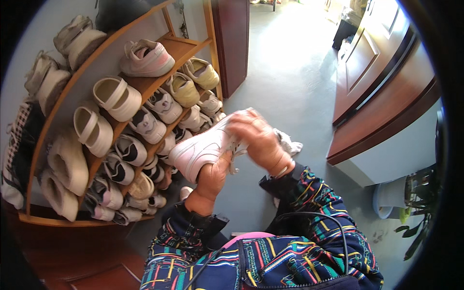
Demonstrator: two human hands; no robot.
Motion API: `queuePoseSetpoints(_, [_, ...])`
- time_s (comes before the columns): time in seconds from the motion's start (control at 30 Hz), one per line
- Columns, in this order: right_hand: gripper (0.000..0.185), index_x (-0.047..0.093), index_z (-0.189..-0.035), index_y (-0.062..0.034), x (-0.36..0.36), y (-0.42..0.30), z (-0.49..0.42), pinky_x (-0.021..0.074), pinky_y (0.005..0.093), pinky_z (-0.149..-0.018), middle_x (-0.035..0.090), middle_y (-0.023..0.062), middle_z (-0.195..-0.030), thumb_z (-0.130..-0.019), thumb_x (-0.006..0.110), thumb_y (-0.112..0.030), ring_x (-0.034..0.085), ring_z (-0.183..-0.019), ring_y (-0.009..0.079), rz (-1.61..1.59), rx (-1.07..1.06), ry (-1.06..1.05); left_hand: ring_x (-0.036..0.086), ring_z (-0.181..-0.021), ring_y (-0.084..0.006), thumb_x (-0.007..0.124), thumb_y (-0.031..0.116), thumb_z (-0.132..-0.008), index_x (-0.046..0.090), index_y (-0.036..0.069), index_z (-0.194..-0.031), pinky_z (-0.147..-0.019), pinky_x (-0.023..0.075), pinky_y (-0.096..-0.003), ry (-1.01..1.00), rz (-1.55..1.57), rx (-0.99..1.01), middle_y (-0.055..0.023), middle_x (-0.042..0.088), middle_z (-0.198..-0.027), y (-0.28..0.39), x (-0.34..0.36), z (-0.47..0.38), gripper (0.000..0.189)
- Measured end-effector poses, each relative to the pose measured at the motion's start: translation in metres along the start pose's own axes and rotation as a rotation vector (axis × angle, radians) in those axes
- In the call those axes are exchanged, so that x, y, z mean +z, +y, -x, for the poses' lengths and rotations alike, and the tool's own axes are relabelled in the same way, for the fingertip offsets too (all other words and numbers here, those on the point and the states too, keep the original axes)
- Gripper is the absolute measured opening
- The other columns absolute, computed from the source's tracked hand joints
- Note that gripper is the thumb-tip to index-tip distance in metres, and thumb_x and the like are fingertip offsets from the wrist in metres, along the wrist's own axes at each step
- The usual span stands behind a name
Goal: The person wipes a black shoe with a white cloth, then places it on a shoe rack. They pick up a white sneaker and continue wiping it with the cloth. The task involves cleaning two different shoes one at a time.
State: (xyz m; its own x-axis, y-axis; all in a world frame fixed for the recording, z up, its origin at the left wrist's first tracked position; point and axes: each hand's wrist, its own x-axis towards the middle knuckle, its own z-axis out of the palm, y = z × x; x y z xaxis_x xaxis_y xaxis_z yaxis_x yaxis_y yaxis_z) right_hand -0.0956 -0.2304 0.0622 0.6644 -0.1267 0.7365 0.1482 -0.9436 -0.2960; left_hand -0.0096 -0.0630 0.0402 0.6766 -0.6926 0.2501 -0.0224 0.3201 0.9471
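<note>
A white and pale pink lace-up sneaker (pixel 203 148) is held up in front of me, tilted, its heel towards the shoe rack. My left hand (pixel 212 179) holds it from inside the opening, fingers hidden in the shoe. My right hand (pixel 255 137) lies over the toe end and is blurred; whether it grips or only touches the shoe I cannot tell. The laces (pixel 235 159) hang between both hands. A similar pink and white sneaker (pixel 150 59) stands on the rack's upper shelf.
At left stands a wooden shoe rack (pixel 98 161) with several rows of shoes. A whitish cloth-like thing (pixel 288 141) lies on the floor beyond my right hand. Brown doors (pixel 362 69) are at right, with a potted plant (pixel 397 195) below them. A black cable (pixel 342 235) crosses my right sleeve.
</note>
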Motion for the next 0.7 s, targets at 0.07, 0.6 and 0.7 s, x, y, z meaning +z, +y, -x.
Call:
queuePoseSetpoints(0.07, [0.029, 0.071, -0.114, -0.0070, 0.000, 0.023, -0.002, 0.0521, 0.0481, -0.108, 0.073, 0.0138, -0.114, -0.088, 0.063, 0.003, 0.070, -0.112, 0.0344, 0.024, 0.207, 0.176, 0.065, -0.104, -0.0196, 0.062, 0.008, -0.104, 0.068, -0.007, -0.122, -0.097, 0.0502, -0.0334, -0.004, -0.121, -0.043, -0.0087, 0.071, -0.113, 0.001, -0.006, -0.001, 0.024])
queuePoseSetpoints(0.6, [0.045, 0.070, -0.119, -0.0046, 0.020, 0.007, 0.016, 0.0578, 0.0388, -0.091, 0.072, 0.0196, -0.108, -0.080, 0.060, 0.015, 0.071, -0.101, 0.0346, -0.534, 0.587, 0.149, 0.062, -0.119, -0.0367, 0.063, 0.014, -0.103, 0.064, -0.004, -0.132, -0.108, 0.0453, -0.0442, -0.206, -0.842, 0.257, -0.0197, 0.067, -0.125, -0.027, 0.003, -0.006, 0.035])
queuePoseSetpoints(0.7, [0.048, 0.069, -0.116, -0.0030, 0.029, -0.029, 0.019, 0.0553, 0.0441, -0.099, 0.070, 0.0162, -0.115, -0.071, 0.063, 0.012, 0.067, -0.112, 0.0374, -0.572, 0.162, 0.058, 0.058, -0.124, -0.0376, 0.063, 0.017, -0.104, 0.061, -0.003, -0.136, -0.110, 0.0428, -0.0448, -0.316, -0.842, 0.201, -0.0206, 0.064, -0.130, -0.041, 0.007, -0.011, 0.038])
